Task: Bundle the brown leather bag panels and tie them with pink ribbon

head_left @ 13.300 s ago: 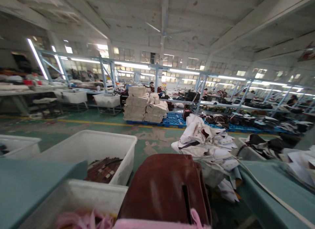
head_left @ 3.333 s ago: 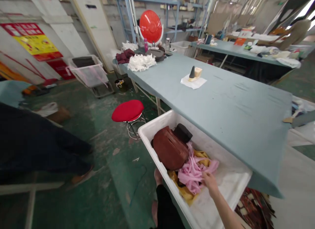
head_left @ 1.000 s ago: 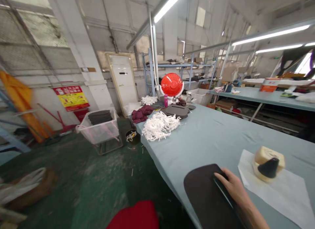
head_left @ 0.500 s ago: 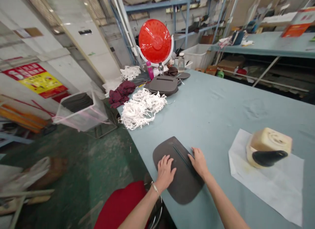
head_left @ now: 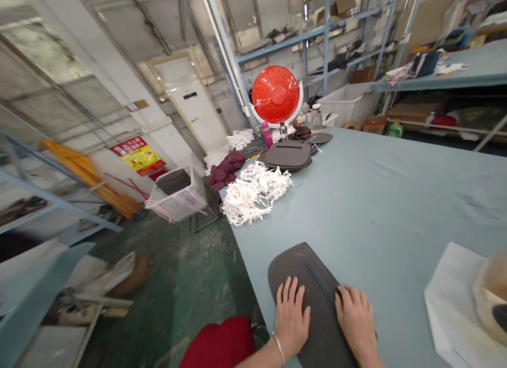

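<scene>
Left grip (head_left: 292,316) on grey panel (head_left: 287,266); white strips (head_left: 253,192) beyond, stool (head_left: 222,342) beside.

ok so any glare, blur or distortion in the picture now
Head view, upper middle: bright glints on the red dish; head view, right edge: the cream container is blurred; head view, upper left: the white pillar leans, from camera tilt or lens distortion, can't tell which; head view, bottom: the left hand, right hand and dark piece are fairly clear.
</scene>
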A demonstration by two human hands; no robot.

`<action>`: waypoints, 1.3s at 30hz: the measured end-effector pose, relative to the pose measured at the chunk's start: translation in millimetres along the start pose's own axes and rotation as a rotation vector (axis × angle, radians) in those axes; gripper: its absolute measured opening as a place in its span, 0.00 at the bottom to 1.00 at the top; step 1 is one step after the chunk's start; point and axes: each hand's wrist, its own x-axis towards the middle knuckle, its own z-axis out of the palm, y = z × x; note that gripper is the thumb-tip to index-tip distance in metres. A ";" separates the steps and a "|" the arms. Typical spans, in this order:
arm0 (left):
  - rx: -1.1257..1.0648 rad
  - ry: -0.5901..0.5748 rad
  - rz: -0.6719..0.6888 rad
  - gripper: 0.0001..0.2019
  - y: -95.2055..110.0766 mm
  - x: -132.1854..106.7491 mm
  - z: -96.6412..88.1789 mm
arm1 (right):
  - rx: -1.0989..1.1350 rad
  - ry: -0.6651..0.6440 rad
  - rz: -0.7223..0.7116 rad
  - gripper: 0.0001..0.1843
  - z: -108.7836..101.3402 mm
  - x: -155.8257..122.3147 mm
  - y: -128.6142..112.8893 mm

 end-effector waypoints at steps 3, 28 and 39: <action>0.020 0.046 0.017 0.22 -2.5 -3.8 8.8 | -0.016 0.071 -0.037 0.12 8.4 -1.6 5.0; -0.719 -0.823 -0.031 0.18 -115.9 219.1 23.3 | 0.344 0.200 1.651 0.36 -38.0 8.8 -98.3; -1.441 -1.514 -0.163 0.21 -167.3 254.4 -15.7 | 1.398 0.201 1.430 0.25 -59.3 20.0 -123.6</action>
